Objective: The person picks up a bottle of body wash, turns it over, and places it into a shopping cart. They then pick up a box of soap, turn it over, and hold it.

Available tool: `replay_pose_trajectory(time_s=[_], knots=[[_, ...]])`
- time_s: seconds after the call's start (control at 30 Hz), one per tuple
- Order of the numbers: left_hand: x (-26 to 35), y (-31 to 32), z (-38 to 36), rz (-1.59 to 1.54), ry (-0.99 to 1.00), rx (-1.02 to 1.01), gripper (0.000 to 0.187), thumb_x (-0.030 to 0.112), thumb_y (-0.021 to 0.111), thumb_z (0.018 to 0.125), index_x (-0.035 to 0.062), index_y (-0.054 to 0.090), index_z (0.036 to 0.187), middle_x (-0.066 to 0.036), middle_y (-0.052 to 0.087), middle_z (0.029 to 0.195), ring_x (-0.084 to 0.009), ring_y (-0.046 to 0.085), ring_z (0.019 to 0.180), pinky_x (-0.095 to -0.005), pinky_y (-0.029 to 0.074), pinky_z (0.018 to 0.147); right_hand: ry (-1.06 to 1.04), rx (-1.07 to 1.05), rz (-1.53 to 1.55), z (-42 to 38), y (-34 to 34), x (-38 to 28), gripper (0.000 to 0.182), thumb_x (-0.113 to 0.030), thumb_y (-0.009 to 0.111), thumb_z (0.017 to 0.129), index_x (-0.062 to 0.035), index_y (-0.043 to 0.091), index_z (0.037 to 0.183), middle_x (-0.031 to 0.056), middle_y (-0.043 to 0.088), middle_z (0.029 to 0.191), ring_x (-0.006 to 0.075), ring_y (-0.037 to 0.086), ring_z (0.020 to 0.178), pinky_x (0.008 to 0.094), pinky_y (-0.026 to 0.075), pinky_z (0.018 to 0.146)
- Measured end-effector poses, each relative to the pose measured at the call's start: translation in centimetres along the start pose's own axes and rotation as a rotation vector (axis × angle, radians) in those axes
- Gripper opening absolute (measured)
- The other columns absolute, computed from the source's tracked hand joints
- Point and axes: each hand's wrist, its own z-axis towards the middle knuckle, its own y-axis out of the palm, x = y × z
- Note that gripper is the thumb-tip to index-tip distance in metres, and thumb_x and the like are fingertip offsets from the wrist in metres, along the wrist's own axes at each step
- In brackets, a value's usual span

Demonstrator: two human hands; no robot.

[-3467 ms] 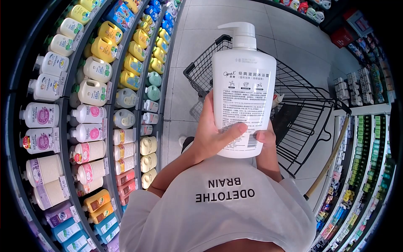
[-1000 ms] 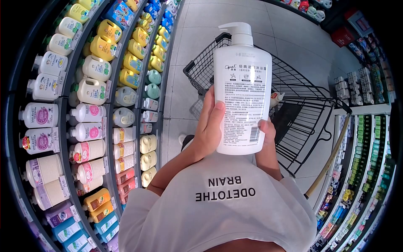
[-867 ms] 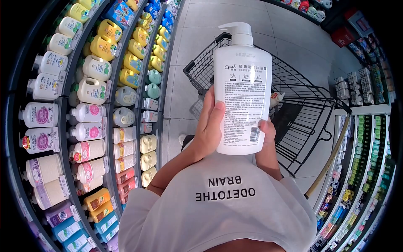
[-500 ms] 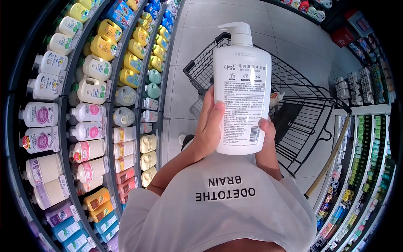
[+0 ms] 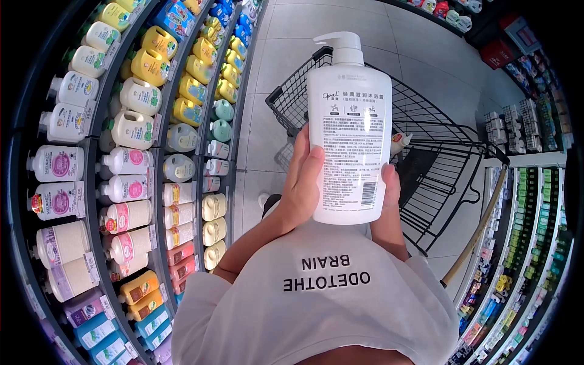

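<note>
A large white pump bottle of body wash [image 5: 350,152] stands upright in front of my chest. Its back label, with small print and a barcode, faces me, and the pump spout points left. My left hand [image 5: 302,185] wraps the bottle's left side, thumb along the label edge and the other fingers partly hidden behind. On the opposite side my right hand [image 5: 390,191] holds the lower right edge, its thumb against the side and its remaining fingers out of sight behind the bottle.
Behind the bottle stands a black wire shopping cart [image 5: 426,182] with a small pale item [image 5: 398,143] inside. Shelves of bottles and jugs [image 5: 140,131] line the left. More shelves with small packages [image 5: 523,237] run along the right, and grey floor tiles [image 5: 267,67] show between.
My right thumb has slid off the label's face to the bottle's right edge. The bottle has turned very slightly, while my left hand keeps its grip.
</note>
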Motion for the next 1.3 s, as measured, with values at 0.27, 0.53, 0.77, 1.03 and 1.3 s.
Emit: replay_pose_trajectory(time_s=[0.27,0.53,0.77,1.03,1.3], knots=[[0.1,0.0,-0.5,0.033,0.028,0.044,0.051,0.02,0.035,0.093,-0.0019,0.016,0.134,-0.013,0.038,0.126,-0.0154,0.039,0.113,-0.0287,0.028,0.098,-0.017,-0.142,0.278,0.1,-0.9,0.9,0.068,-0.047,0.036,0.09,0.0049,0.027,0.132,0.0212,0.042,0.129,0.0299,0.048,0.113,0.0377,0.041,0.093],[0.2,-0.3,-1.4,0.039,0.041,0.054,0.055,0.017,0.036,0.091,-0.0013,0.013,0.137,-0.014,0.036,0.128,-0.017,0.037,0.115,-0.0301,0.027,0.099,0.032,-0.18,0.281,0.4,-1.0,1.1,0.067,-0.048,0.035,0.09,0.0044,0.028,0.132,0.0214,0.042,0.129,0.0301,0.047,0.114,0.0387,0.04,0.094],[0.5,0.0,-2.0,0.079,0.022,0.045,0.06,0.014,0.039,0.088,-0.0011,0.008,0.138,-0.015,0.033,0.131,-0.019,0.034,0.119,-0.0313,0.025,0.101,0.046,-0.147,0.232,0.1,-1.2,1.0,0.069,-0.049,0.035,0.089,0.0038,0.028,0.132,0.021,0.042,0.129,0.0307,0.048,0.113,0.0393,0.041,0.094],[1.4,0.5,-1.7,0.077,-0.038,-0.113,0.065,0.004,0.037,0.082,-0.0007,0.003,0.138,-0.015,0.03,0.132,-0.0187,0.032,0.121,-0.0319,0.023,0.102,-0.013,-0.108,0.201,-0.9,-0.5,0.5,0.066,-0.046,0.04,0.089,0.003,0.03,0.132,0.0189,0.044,0.127,0.0282,0.05,0.112,0.0378,0.042,0.092],[1.1,0.7,-1.5,0.139,-0.008,-0.257,0.077,0.002,0.046,0.076,0.0001,0.0,0.138,-0.013,0.029,0.132,-0.0195,0.03,0.122,-0.0339,0.023,0.102,-0.102,-0.127,0.185,-1.9,-0.5,-0.1,0.066,-0.046,0.042,0.088,0.0028,0.031,0.131,0.0188,0.045,0.127,0.0284,0.049,0.112,0.0384,0.041,0.093]])
